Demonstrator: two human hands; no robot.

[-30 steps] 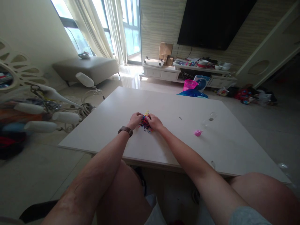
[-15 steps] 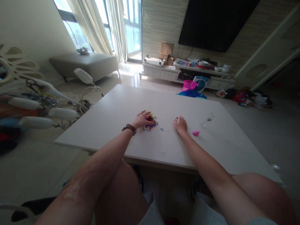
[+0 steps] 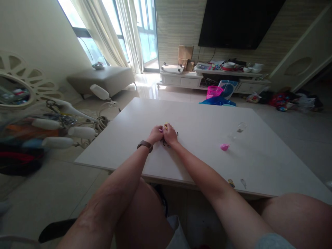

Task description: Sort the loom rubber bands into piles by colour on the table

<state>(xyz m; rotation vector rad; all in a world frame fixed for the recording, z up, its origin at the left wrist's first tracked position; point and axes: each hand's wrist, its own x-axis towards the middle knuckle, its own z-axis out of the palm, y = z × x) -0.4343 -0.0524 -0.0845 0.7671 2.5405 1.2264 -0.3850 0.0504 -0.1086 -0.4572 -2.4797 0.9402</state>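
Observation:
Both my hands meet over a small pile of colourful little pieces on the white table. My left hand, with a dark band on its wrist, curls round the pile's left side. Against its right side, my right hand has its fingers bent and close together. The hands cover most of the pile, and whatever lies between the fingers is too small to name. A few dark bits show just below and right of the hands. Farther right sits a pink object.
Clear plastic items stand on the table's right part. Near the front edge lie a small yellow figure and a clear piece. Beyond the far edge are a blue object and a pink basket. White lamp arms stand at the left.
My right hand has moved left to the pile and now touches it beside my left hand. The loose pieces right of the pile are no longer visible there. The view has shifted slightly.

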